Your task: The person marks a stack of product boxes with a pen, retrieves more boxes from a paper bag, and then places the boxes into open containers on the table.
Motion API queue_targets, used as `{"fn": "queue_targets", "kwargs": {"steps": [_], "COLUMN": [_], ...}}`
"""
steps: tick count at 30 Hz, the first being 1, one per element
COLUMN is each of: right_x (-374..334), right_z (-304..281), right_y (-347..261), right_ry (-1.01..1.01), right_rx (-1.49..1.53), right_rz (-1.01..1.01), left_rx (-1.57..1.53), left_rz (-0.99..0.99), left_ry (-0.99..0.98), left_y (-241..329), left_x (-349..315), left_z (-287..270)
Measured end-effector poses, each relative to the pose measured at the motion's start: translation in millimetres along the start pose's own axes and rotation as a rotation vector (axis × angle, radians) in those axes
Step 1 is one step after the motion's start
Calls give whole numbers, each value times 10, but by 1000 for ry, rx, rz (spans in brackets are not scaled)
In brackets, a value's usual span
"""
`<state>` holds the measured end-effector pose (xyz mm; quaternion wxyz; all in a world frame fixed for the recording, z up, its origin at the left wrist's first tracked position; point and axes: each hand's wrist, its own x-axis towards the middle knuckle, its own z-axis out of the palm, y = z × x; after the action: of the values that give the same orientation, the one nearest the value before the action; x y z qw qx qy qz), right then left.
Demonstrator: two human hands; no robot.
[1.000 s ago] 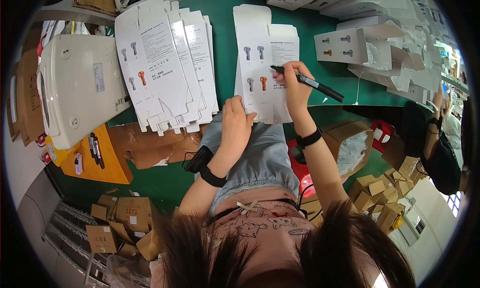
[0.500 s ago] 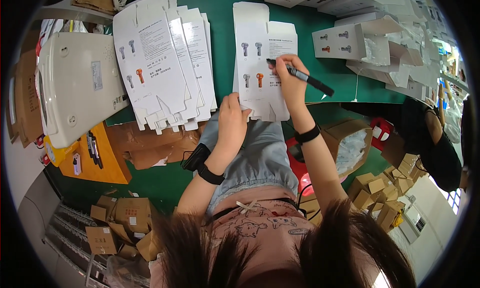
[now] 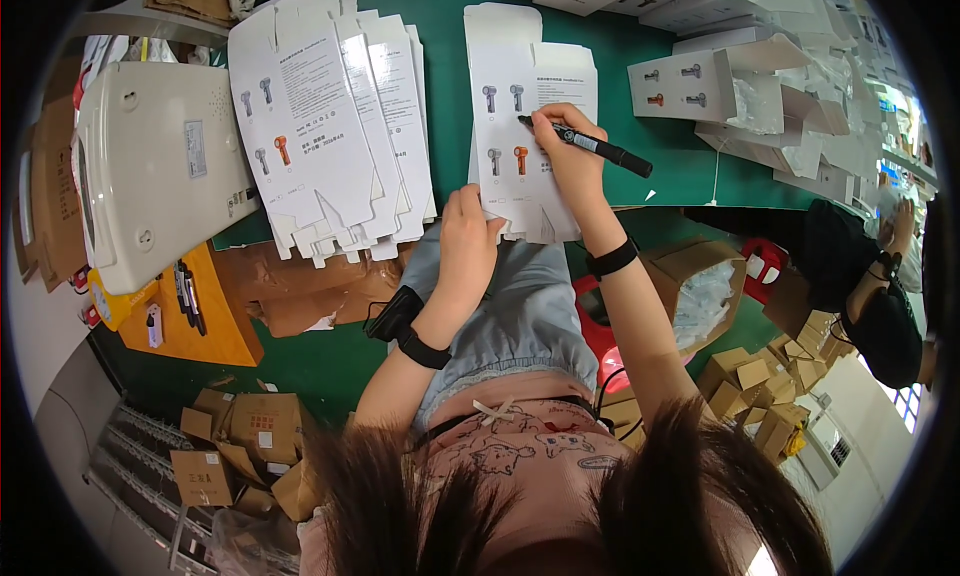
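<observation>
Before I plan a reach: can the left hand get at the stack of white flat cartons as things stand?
Likely yes: the left hand is near the stack, with only green tabletop seen between them, though it would probably have to leave the single carton it touches.

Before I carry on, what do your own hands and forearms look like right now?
Both the left hand and right hand are ungloved, and no sleeves cover the forearms. The left wrist wears a wide black strap, with a boxy black device beside it and a thin dark loop, perhaps cable. The right wrist wears a plain black band.
</observation>
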<state>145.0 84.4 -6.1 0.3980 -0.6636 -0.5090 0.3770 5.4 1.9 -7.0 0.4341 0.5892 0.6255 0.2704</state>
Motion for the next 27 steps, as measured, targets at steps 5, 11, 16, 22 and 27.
{"fn": "queue_targets", "kwargs": {"steps": [5, 11, 16, 22, 27], "right_x": [1, -24, -13, -230, -632], "right_z": [23, 46, 17, -96, -149], "right_y": [10, 26, 16, 33, 98], "right_ry": [12, 21, -2, 111, -61], "right_rx": [3, -13, -15, 300, 165], "right_rz": [9, -22, -12, -14, 8], "left_rx": [2, 2, -4, -121, -171], "left_rz": [-5, -5, -12, -62, -116], "left_ry": [-2, 4, -6, 27, 52], "left_y": [-31, -56, -48, -50, 4], "left_x": [11, -4, 2, -24, -65], "left_z": [5, 15, 8, 11, 17]}}
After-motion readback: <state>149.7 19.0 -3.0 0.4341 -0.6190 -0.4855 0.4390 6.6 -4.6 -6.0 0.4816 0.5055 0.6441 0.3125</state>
